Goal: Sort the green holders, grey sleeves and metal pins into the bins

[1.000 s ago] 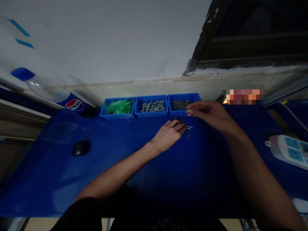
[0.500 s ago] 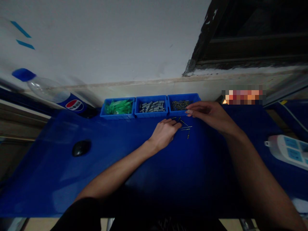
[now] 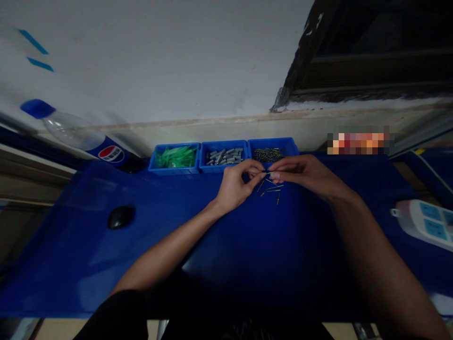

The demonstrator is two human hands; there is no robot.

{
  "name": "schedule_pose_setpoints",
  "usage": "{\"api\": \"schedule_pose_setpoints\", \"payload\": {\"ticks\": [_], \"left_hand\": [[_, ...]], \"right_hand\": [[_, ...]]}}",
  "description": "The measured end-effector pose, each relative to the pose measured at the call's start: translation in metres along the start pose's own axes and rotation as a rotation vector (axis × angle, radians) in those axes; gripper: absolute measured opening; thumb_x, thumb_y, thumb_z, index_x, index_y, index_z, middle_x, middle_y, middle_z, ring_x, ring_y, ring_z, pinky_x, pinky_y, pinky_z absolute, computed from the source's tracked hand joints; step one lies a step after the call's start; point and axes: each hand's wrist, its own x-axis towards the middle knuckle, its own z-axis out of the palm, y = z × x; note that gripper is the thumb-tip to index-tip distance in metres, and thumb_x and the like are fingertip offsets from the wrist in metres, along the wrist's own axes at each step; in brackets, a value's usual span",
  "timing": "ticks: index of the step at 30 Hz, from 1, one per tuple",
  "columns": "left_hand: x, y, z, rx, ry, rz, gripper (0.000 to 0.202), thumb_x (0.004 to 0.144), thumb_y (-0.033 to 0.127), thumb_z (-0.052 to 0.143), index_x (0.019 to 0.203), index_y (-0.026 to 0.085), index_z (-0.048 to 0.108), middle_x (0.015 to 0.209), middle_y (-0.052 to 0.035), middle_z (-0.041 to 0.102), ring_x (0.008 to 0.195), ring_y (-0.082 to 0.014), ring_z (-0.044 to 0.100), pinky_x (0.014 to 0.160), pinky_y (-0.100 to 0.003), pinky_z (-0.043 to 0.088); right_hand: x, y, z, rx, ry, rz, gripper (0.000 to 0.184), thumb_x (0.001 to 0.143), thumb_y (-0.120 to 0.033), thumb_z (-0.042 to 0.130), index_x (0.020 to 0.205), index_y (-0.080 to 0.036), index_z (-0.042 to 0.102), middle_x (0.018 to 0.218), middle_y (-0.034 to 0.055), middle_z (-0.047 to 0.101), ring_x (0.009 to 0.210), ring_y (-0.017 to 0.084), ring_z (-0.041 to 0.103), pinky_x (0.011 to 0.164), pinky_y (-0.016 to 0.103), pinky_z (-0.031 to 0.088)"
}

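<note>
Left grip (image 3: 238, 185) and right grip (image 3: 307, 177) meet tip to tip in the head view, each drawn into a closed pinch of thumb and fingers. A slim metal piece (image 3: 268, 173) lies between the fingertips, seemingly held from both ends, though it is too small to tell its exact form. The hands are poised above the worktop (image 3: 170, 212), just in front of the right bin (image 3: 276, 140).

Beneath the fingers, a few loose metal pieces (image 3: 273, 191) lie scattered at various angles on the worktop, apart from the bins. The right bin holds a heap of similar thin pieces (image 3: 266, 154). Beside it, the middle bin (image 3: 216, 168) carries grey cylindrical parts (image 3: 224, 155), and the left bin (image 3: 175, 171) holds green plastic pieces (image 3: 177, 156).

As for progress, the work appears to be at an early or middle stage: a handful of slim pieces are out on the worktop, one is in hand, and plenty are left in the bin. Neither grip is near the green or grey parts, and no joined or finished item is visible. Whether the loose pieces have already been handled cannot be told.
</note>
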Motion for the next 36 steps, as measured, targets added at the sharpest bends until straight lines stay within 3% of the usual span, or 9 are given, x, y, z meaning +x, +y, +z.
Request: {"api": "schedule_pose_setpoints", "payload": {"ticks": [6,9,11,15,19,24,29,36], "left_hand": [[-0.002,-0.005,0.001,0.093,-0.033,0.021,0.015,0.098,0.025,0.071,0.110,0.015,0.069,0.094,-0.0050,0.079,0.086,-0.0162,0.077,0.083,-0.030,0.062],[-0.003,-0.008,0.000,0.289,-0.129,0.061,0.019,0.101,0.027,0.068,0.114,0.014,0.071,0.106,-0.0090,0.079,0.097,-0.0214,0.076,0.092,-0.039,0.061],[-0.004,-0.009,0.000,0.403,-0.256,0.146,0.020,0.102,0.027,0.065,0.116,0.014,0.072,0.117,-0.0106,0.076,0.109,-0.0240,0.072,0.101,-0.043,0.058],[-0.007,-0.008,0.001,0.517,-0.519,0.309,0.025,0.100,0.029,0.070,0.120,0.015,0.074,0.122,-0.0108,0.072,0.114,-0.0256,0.064,0.103,-0.040,0.055],[-0.009,-0.009,0.005,0.624,-0.611,0.321,0.021,0.104,0.023,0.060,0.117,0.017,0.076,0.116,-0.0109,0.070,0.109,-0.0250,0.062,0.100,-0.040,0.053],[-0.009,-0.012,0.006,0.692,-0.620,0.304,0.022,0.107,0.019,0.052,0.109,0.015,0.074,0.111,-0.0113,0.068,0.102,-0.0236,0.060,0.097,-0.038,0.052],[-0.007,-0.012,0.004,0.634,-0.594,0.294,0.018,0.107,0.020,0.053,0.110,0.014,0.069,0.108,-0.0097,0.069,0.100,-0.0221,0.061,0.097,-0.036,0.051],[-0.002,-0.021,-0.002,0.368,-0.395,0.156,0.008,0.101,0.017,0.062,0.104,0.016,0.069,0.096,-0.0055,0.073,0.093,-0.0198,0.066,0.087,-0.033,0.054]], "right_hand": [[0.000,-0.002,0.003,0.001,0.102,-0.019,0.022,0.074,-0.040,0.088,0.092,-0.028,0.084,0.088,0.0023,0.084,0.087,0.025,0.080,0.089,0.043,0.064],[-0.001,-0.004,-0.003,-0.018,0.248,-0.107,0.038,0.074,-0.041,0.089,0.108,-0.026,0.081,0.101,0.0050,0.084,0.096,0.027,0.079,0.096,0.044,0.061],[-0.002,-0.005,-0.009,-0.061,0.279,-0.126,0.048,0.075,-0.041,0.088,0.118,-0.025,0.077,0.100,0.0059,0.083,0.094,0.027,0.079,0.094,0.043,0.061],[-0.008,-0.002,-0.019,-0.348,0.102,-0.030,0.027,0.076,-0.044,0.083,0.093,-0.024,0.076,0.078,0.0041,0.079,0.075,0.026,0.077,0.071,0.039,0.059],[-0.012,0.007,-0.014,-0.611,-0.109,0.075,0.019,0.073,-0.040,0.082,0.082,-0.026,0.073,0.073,0.0004,0.078,0.067,0.023,0.075,0.061,0.034,0.053],[-0.007,0.012,0.006,-0.748,-0.139,0.192,0.020,0.066,-0.029,0.085,0.071,-0.024,0.067,0.067,-0.0005,0.076,0.062,0.022,0.072,0.055,0.030,0.046],[-0.002,0.014,0.017,-0.701,-0.168,0.251,0.017,0.065,-0.011,0.071,0.068,-0.024,0.062,0.056,-0.0035,0.071,0.056,0.020,0.071,0.053,0.028,0.046],[0.001,0.013,0.011,-0.628,-0.132,0.226,0.017,0.065,-0.012,0.072,0.065,-0.024,0.061,0.060,-0.0033,0.073,0.061,0.020,0.074,0.057,0.028,0.048]]}}
